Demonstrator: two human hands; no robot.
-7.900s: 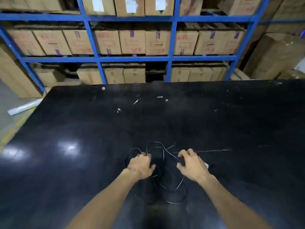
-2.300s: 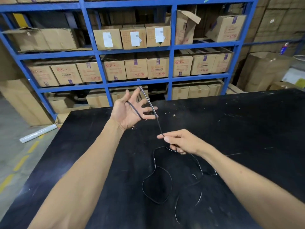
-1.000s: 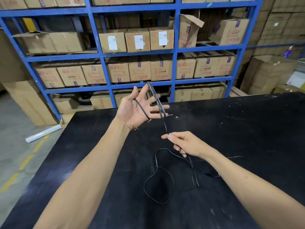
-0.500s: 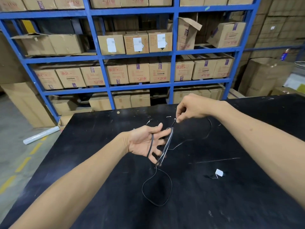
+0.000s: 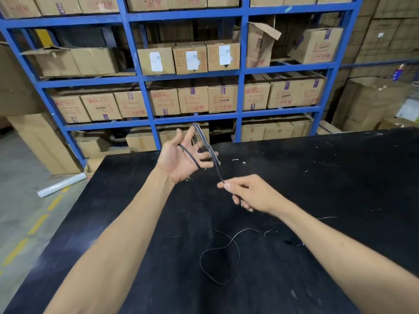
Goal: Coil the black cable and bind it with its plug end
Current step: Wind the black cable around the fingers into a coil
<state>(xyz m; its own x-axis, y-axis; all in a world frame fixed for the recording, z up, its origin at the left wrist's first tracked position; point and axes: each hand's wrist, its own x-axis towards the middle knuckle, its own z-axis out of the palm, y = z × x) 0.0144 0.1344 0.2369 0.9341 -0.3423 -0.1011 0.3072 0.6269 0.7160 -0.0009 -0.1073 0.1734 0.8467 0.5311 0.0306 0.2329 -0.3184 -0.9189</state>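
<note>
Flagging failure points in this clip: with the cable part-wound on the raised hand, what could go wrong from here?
1. The turns of the black cable sit over the spread fingers of the open left hand; they could slip off and undo the coil.
2. The right hand only pinches the strand, so tension may drop and leave loose turns.
3. The slack loop still lies curled on the table and might kink or knot when drawn up.
</note>
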